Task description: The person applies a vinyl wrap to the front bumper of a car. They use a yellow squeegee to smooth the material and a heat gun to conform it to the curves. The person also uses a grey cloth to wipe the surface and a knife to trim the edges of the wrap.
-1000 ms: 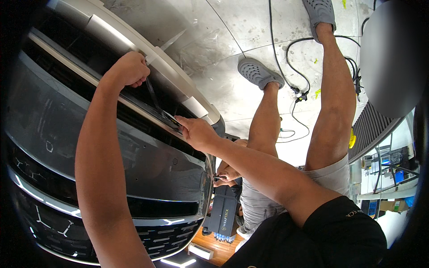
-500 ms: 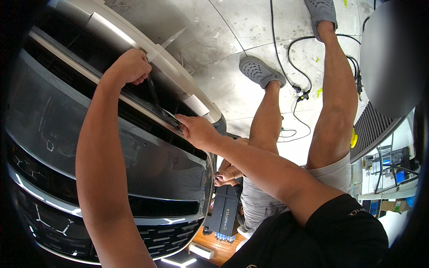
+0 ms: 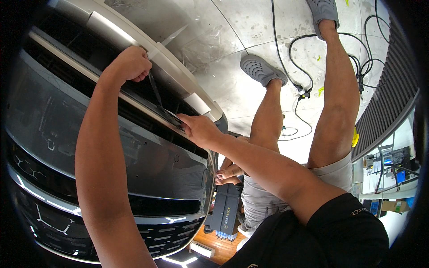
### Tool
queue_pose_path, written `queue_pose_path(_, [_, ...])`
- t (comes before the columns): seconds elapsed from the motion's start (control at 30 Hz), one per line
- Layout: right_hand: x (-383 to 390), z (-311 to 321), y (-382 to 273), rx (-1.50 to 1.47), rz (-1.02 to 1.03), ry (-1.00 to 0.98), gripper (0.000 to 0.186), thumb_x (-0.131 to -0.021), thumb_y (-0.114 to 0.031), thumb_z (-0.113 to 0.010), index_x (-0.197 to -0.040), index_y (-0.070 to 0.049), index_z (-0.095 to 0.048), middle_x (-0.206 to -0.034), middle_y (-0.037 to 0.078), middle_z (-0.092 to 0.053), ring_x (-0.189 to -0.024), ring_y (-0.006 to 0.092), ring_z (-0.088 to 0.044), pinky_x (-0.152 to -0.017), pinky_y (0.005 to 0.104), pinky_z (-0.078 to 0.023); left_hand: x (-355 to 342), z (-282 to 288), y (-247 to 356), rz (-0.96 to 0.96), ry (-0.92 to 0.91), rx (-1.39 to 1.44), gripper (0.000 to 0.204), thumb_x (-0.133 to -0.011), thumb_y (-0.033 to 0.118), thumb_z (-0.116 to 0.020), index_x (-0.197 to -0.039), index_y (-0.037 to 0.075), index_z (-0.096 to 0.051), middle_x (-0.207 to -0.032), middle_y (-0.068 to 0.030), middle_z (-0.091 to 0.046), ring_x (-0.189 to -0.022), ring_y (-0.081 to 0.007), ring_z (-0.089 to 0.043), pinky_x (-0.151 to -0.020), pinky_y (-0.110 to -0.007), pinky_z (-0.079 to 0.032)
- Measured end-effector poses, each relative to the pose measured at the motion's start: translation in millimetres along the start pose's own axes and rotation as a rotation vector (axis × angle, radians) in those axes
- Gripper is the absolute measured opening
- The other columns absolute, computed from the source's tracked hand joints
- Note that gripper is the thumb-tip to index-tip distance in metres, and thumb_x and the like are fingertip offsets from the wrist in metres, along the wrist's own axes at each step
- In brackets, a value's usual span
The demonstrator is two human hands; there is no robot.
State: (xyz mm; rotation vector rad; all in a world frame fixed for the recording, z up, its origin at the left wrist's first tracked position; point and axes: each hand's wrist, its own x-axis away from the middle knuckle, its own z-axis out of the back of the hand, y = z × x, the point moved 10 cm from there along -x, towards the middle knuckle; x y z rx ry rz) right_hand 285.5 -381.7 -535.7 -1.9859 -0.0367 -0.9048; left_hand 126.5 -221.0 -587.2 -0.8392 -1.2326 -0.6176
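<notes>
I lean over the front of a dark car (image 3: 147, 165). My left hand (image 3: 129, 64) is closed in a fist on the end of a thin clear film strip (image 3: 155, 91), pulling it taut above the grille opening. The strip runs down to my right hand (image 3: 199, 129), whose fingertips press its lower end flat against the pale trim bar (image 3: 107, 85). A light grey bumper edge (image 3: 178, 73) lies just beyond both hands.
Another person stands close on the right, with bare legs (image 3: 333, 98), grey shoes (image 3: 261, 69) and hands (image 3: 228, 172) held near the car's corner. Black cables (image 3: 308, 85) trail over the grey floor. A black case (image 3: 225, 210) sits below the bumper corner.
Hardly anything differs. My left fist keeps the strip taut, and my right hand has edged slightly along the trim bar.
</notes>
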Motion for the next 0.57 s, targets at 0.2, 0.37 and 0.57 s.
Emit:
queue_pose_path(0.2, [4,-2,3,0.014,-0.003,0.007,0.038,-0.088,-0.008,-0.053,-0.125,0.000,-0.054,-0.086,0.020,-0.068,-0.074,0.0355,-0.067,-0.070,0.0433,-0.055,1,1,1,-0.001,0.022,0.021,0.009,-0.078,0.005,-0.058,-0.077,-0.003,-0.061,-0.069,-0.0092,-0.062,-0.058,-0.0161,-0.059,-0.055,-0.029,-0.052])
queue_pose_path(0.37, [5,-5,7,0.017,-0.012,-0.013,0.039,-0.088,-0.008,-0.053,-0.126,-0.002,-0.053,-0.086,0.019,-0.068,-0.076,0.0358,-0.067,-0.071,0.0446,-0.054,0,2,2,-0.014,0.030,0.032,0.010,-0.080,0.006,-0.057,-0.078,-0.003,-0.060,-0.069,-0.0092,-0.062,-0.059,-0.0158,-0.059,-0.055,-0.028,-0.052])
queue_pose_path(0.57, [7,-12,16,0.021,-0.025,-0.027,0.041,-0.087,-0.008,-0.054,-0.128,-0.004,-0.052,-0.088,0.020,-0.068,-0.080,0.0368,-0.066,-0.073,0.0454,-0.054,-6,-1,-1,-0.015,-0.009,0.034,0.010,-0.082,0.007,-0.056,-0.080,-0.002,-0.059,-0.070,-0.0093,-0.062,-0.061,-0.0161,-0.059,-0.058,-0.029,-0.052])
